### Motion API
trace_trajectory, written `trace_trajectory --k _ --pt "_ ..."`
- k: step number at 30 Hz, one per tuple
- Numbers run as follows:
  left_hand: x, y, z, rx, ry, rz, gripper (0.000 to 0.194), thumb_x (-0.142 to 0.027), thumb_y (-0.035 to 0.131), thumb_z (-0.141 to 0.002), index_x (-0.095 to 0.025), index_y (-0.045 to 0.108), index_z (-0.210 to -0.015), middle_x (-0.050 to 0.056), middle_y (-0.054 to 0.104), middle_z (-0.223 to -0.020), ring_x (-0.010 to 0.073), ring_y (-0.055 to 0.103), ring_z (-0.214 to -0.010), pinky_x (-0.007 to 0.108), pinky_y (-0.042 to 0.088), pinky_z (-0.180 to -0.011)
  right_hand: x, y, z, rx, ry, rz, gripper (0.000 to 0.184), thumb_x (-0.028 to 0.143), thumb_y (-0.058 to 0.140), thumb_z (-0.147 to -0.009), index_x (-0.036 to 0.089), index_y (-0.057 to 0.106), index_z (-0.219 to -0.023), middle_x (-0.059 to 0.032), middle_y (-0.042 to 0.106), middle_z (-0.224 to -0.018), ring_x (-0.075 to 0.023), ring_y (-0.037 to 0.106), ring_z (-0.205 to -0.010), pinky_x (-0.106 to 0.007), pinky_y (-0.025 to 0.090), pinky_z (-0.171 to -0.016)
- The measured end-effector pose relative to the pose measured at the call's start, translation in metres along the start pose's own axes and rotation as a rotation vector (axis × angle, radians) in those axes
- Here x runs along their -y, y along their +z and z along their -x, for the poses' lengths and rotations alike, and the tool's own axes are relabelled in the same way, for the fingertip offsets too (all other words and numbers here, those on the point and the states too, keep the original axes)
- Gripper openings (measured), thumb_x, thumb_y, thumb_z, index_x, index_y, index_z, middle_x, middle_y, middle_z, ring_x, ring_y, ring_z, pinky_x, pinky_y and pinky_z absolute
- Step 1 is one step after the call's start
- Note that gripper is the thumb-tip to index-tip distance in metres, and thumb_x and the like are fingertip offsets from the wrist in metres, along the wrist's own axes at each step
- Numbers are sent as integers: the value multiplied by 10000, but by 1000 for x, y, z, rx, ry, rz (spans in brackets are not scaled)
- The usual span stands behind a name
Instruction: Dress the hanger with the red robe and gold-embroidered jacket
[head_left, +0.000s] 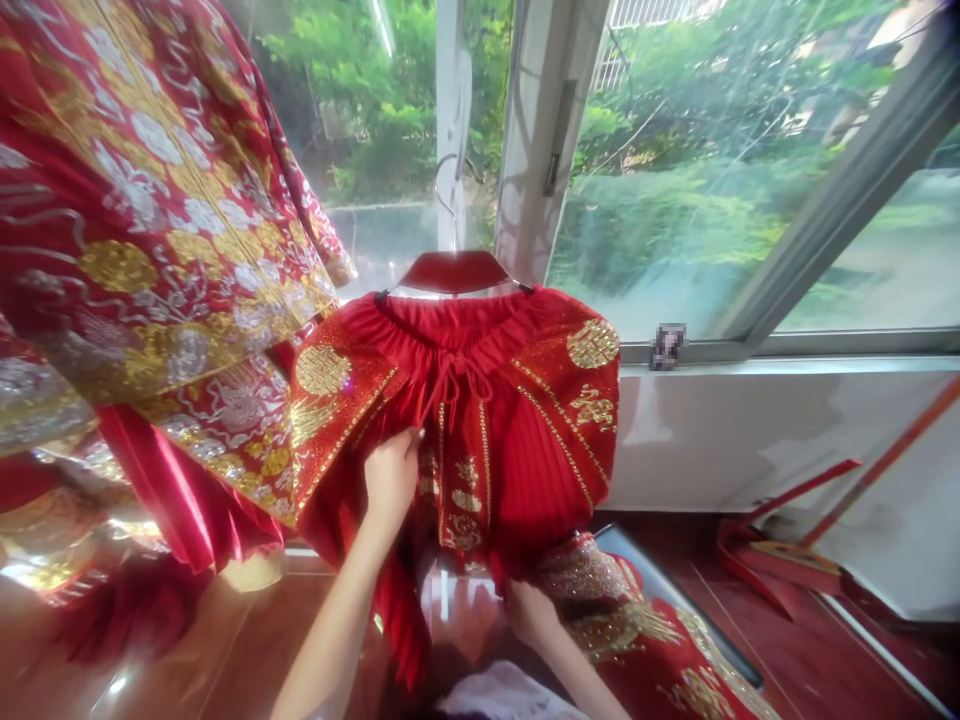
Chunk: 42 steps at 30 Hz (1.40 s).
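A red skirt (547, 440) with pleats, gold embroidery and a tied drawstring waist hangs in front of me. It is clipped to a dark red hanger (454, 270) with a metal hook. My left hand (392, 475) has its fingers closed on the cloth, left of the middle panel. Lower down, near the hem, my right hand (531, 612) is closed on the fabric; its fingertips are partly hidden. A beaded red and gold fabric (637, 620) lies beside my right forearm.
A large embroidered red robe (187, 200) hangs at the left, close to the skirt. Behind are window frames (540, 150) and a sill with a small blurred item (667, 346). A dark flat panel (697, 620) and a red long-handled dustpan (795, 565) are at lower right.
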<state>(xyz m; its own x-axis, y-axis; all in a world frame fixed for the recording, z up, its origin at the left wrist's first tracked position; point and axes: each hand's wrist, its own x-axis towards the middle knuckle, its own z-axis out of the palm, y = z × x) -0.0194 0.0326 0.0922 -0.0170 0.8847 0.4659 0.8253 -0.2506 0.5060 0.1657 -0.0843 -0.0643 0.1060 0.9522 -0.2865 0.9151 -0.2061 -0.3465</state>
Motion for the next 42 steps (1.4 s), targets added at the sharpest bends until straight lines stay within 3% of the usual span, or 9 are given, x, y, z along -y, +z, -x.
trace_trajectory --k 5,10,14,17,20,22,30,38,42 --pt "37 31 59 334 -203 -139 356 -292 387 -994 -210 716 -1104 113 747 -993 226 708 -933 275 487 -777 17 -55 -6 -30 -120 23 342 282 448 -962 184 673 -1200 -137 728 -1021 -267 703 -963 -348 515 -813" --pt "64 67 120 633 -268 -156 283 -137 479 -917 -163 741 -814 67 730 -741 175 708 -723 209 450 -600 43 -156 10 -728 -411 -64 352 310 443 -970 167 698 -1164 -105 750 -1004 -221 727 -813 -346 569 -758" --pt "45 44 100 715 -155 -117 155 -225 590 -884 -206 743 -894 50 737 -798 201 716 -797 239 481 -666 61 -224 0 -1312 -790 -120 264 179 496 -932 140 709 -1083 -89 744 -1040 -184 700 -940 -324 550 -901" --pt "5 -2 47 467 84 -12 303 -419 529 -935 -222 707 -1082 68 742 -943 220 698 -937 307 515 -832 75 -249 -18 -1340 -952 -81 316 99 462 -907 126 693 -1121 -93 727 -1088 -198 650 -1052 -363 507 -984" --pt "-36 -39 -4 -52 457 -23 334 -350 484 -959 -194 639 -1211 100 682 -1195 239 606 -1131 406 449 -1031 83 -254 -36 -1170 -957 -27 399 78 416 -887 120 664 -1196 -98 696 -1174 -222 592 -1144 -407 462 -1018" --pt "-53 -47 -27 -167 582 -165 389 -278 546 -918 -174 577 -1292 134 584 -1349 296 499 -1273 520 334 -1130 83 -253 -46 -1066 -912 16 435 81 411 -874 125 645 -1239 -97 685 -1202 -234 570 -1165 -429 423 -1023" --pt "-39 -38 -4 88 814 -277 115 -262 592 -876 -183 668 -843 111 610 -1291 301 477 -1309 642 162 -1164 53 -261 -64 -772 -874 59 446 136 422 -943 231 555 -1357 -26 722 -1148 -219 540 -1092 -456 298 -964" --pt "-33 -60 30 692 995 -204 195 -320 627 -886 -200 718 -761 31 719 -820 195 671 -856 369 474 -1009 61 -219 -29 -865 -1199 293 411 123 436 -913 97 609 -1285 -69 745 -904 -211 572 -1023 -442 327 -1069" --pt "-53 -71 -1 369 983 -263 226 -292 517 -953 -177 710 -935 60 714 -918 205 649 -917 425 427 -1056 60 -189 -36 -1041 -1060 221 334 129 478 -877 149 709 -1117 -82 746 -924 -213 586 -1049 -420 388 -1031"
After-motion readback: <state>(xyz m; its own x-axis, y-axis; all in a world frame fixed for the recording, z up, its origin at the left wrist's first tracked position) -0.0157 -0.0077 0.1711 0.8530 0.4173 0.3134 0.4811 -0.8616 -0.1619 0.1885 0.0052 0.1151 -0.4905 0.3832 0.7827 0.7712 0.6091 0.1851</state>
